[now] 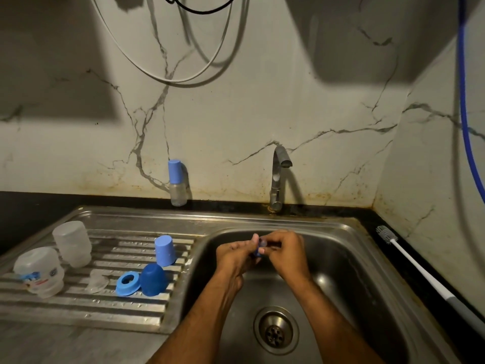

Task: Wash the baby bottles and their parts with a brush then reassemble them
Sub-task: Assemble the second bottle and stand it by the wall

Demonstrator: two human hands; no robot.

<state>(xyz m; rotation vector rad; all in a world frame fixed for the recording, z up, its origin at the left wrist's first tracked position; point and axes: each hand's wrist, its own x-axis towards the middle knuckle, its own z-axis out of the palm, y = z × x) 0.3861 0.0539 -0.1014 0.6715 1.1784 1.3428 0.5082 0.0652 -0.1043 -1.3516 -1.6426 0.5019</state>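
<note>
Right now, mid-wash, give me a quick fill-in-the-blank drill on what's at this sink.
1. Both hands, left hand and right hand, hold a small blue part over the ____.
2. The bottle brush lies on the counter to the ____ of the sink basin.
3. The assembled bottle stands upright against the ____.
4. No water runs from the ____.

Missing words: sink basin; right; wall; tap
</note>
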